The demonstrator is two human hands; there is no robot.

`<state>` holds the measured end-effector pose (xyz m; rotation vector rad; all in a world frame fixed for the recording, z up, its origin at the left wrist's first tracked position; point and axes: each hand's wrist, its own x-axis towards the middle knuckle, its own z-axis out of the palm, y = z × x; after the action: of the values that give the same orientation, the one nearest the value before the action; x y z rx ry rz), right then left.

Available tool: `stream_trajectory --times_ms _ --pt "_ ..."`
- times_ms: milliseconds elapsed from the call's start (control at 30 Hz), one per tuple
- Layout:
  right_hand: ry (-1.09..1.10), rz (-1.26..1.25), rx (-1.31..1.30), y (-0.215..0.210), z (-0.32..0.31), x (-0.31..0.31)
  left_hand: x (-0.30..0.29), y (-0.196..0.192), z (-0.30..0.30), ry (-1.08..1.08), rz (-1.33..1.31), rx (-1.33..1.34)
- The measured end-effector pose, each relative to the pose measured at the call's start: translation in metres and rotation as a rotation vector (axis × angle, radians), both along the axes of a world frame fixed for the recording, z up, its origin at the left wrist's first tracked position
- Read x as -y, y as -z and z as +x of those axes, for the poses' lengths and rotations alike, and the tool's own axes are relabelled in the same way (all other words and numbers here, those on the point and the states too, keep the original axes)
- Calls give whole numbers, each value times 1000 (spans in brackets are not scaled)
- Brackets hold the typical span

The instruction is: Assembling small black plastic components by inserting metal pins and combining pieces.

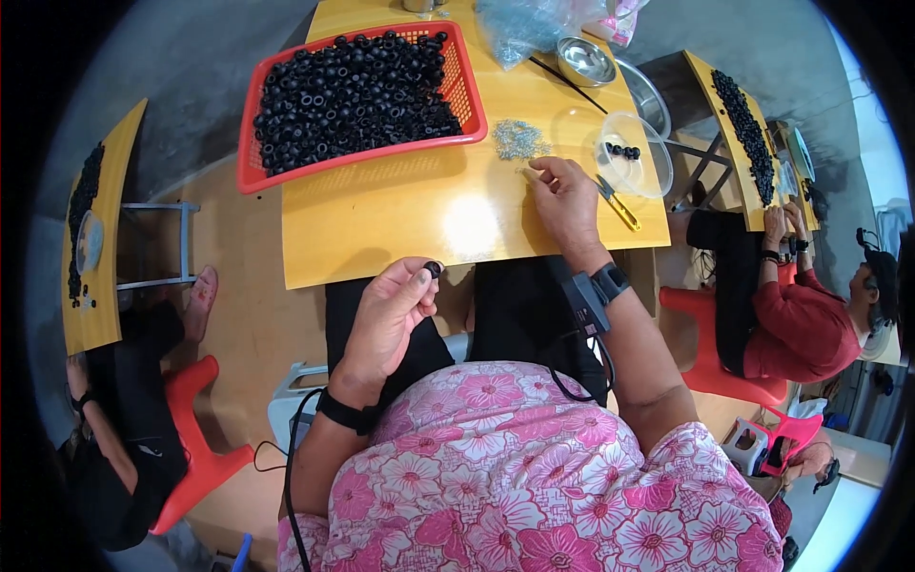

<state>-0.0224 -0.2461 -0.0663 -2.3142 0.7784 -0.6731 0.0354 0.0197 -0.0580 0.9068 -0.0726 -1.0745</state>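
Observation:
My left hand (389,307) is raised over my lap at the near edge of the yellow table (400,214), pinching a small black ring (433,269) between thumb and fingertips. My right hand (564,198) rests on the tabletop with its fingertips curled at the edge of a little heap of tiny grey metal bits (518,139); whether it has one pinched I cannot tell. A red plastic basket (262,176) full of black rings (353,86) stands at the table's far left.
A clear plastic bowl (637,164) with a few black rings and a yellow-handled tool (618,203) lie right of my right hand. Metal bowls (584,59) and a plastic bag (524,27) sit at the far end. Other people sit at tables on the left (95,229) and right (743,133).

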Motion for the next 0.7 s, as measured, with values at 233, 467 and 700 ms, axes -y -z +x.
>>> stream_trajectory --times_ms 233,467,700 --pt "-66 -127 -90 -6 7 -5 3 -1 0 -8 -4 -21" --pt "-182 -357 -172 1 -1 -17 1 0 -3 2 -7 -17" --pt "-448 -507 -189 -2 -10 -27 -1 -8 -7 18 3 26"
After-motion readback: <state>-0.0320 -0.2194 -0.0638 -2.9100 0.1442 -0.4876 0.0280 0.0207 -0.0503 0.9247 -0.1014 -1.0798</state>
